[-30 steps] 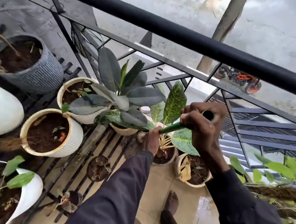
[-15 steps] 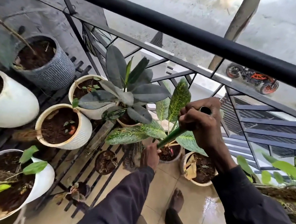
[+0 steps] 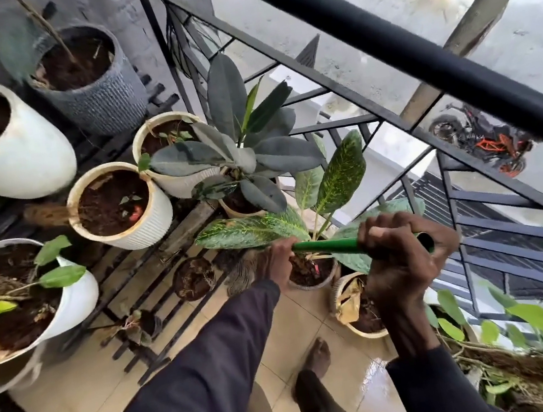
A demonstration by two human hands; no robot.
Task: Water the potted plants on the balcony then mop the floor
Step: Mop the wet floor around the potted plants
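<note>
Green pole (image 3: 327, 247): nearly level, centre frame, just above the soil of the speckled-leaf plant (image 3: 338, 176).
Right hand (image 3: 404, 257): fingers clamped round the pole's upper end; hollow tip shows at 3 o'clock of the knuckles.
Left hand (image 3: 279, 262): fingers wrapped round the shaft, at 9 o'clock of the right hand.
Tiled floor (image 3: 82, 403): at 6 o'clock.

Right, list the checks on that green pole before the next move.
1. Left hand grip on the green pole: ok.
2. Right hand grip near the pole's open end: ok.
3. Pole's lower end: cannot tell, hidden behind the left hand.
4. Speckled leaves clear of the pole: not ok, they crowd it.
5. Floor tiles dry beside the bare foot: not ok, wet sheen.
</note>
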